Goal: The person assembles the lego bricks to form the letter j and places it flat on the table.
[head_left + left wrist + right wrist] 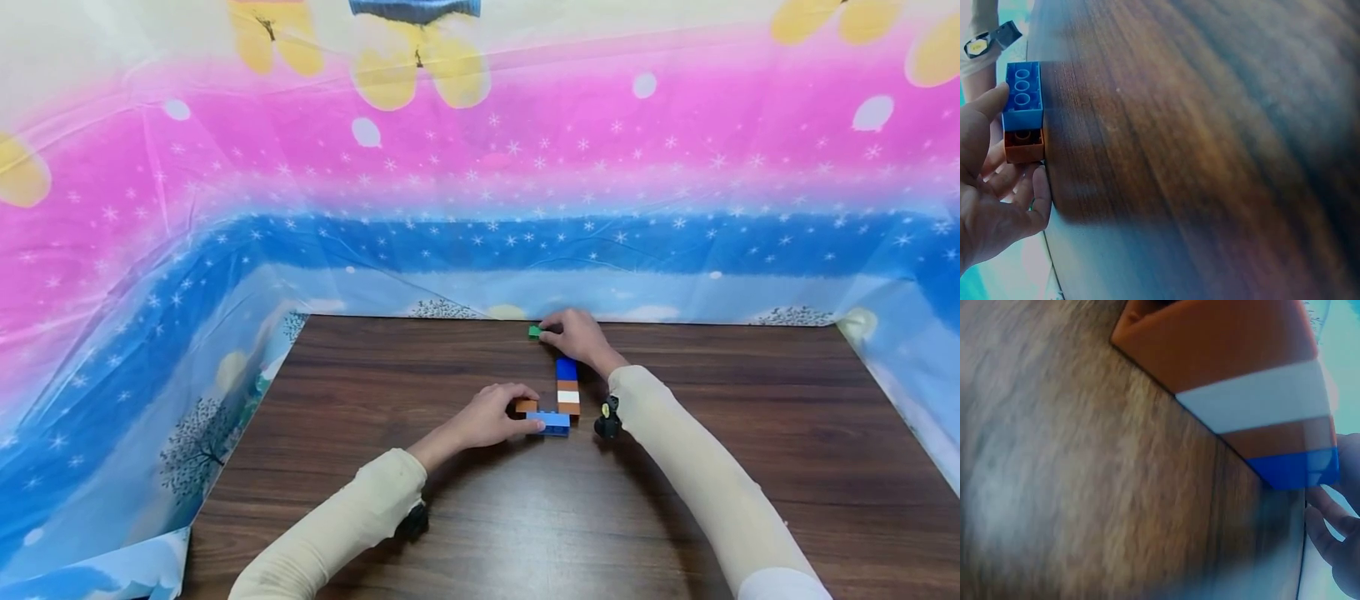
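My left hand [487, 417] holds a light blue toy brick [553, 421] with an orange brick [527, 406] joined to it. In the left wrist view, the thumb presses the blue brick [1024, 94], whose hollow underside shows, and the other fingers lie by the orange brick [1024, 147]. Near the table's far edge, my right hand [577, 336] pinches a small green brick [534, 332] between thumb and forefinger. Between the hands stretches a row of orange, white and blue bricks [567, 397], resting on the table. The right wrist view shows this row close up, its white brick [1260, 397] included; the green brick is hidden there.
The dark wooden table [375, 358] is bordered at the back and sides by a printed cloth [480, 242] in pink and blue. Black wrist cameras sit on both sleeves, the right one [608, 417] close beside the brick row.
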`<state>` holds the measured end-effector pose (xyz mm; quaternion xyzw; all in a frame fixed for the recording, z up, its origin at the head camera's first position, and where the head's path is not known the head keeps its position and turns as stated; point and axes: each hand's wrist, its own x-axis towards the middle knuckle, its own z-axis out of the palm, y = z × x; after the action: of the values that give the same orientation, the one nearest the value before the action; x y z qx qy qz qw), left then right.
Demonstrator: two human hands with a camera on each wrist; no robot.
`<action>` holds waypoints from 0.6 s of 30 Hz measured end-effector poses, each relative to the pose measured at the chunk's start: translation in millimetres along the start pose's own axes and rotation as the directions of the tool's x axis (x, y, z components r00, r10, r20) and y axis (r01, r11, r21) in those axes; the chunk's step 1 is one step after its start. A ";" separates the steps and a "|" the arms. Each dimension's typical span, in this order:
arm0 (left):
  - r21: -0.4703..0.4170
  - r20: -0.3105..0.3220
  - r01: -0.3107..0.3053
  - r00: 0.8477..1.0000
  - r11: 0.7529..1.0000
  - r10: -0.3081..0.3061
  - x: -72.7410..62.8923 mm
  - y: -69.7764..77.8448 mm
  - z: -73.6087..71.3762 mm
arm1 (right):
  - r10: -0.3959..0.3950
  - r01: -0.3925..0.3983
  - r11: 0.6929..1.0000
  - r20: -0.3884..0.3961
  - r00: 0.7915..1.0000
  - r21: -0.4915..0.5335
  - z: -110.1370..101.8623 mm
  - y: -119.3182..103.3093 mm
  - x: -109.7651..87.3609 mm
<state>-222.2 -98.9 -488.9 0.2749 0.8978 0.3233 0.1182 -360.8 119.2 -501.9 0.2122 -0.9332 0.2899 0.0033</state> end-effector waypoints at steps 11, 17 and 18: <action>-0.009 0.006 0.009 1.000 1.000 -0.009 -1.3 1.3 -0.2 | 0.020 -0.020 1.000 0.013 1.000 0.000 -17.0 12.9 -14.9; -0.004 0.009 0.013 1.000 1.000 -0.013 -1.4 2.4 -0.9 | 0.026 -0.027 1.000 0.025 0.999 0.009 -21.8 18.4 -24.6; -0.003 0.009 0.011 1.000 1.000 -0.010 -1.2 2.3 -0.8 | 0.021 -0.022 1.000 0.026 0.999 0.009 -22.6 18.9 -26.1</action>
<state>-220.5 -98.6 -486.7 0.2714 0.8981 0.3230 0.1244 -347.2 155.7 -496.8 0.2059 -0.9340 0.2915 -0.0132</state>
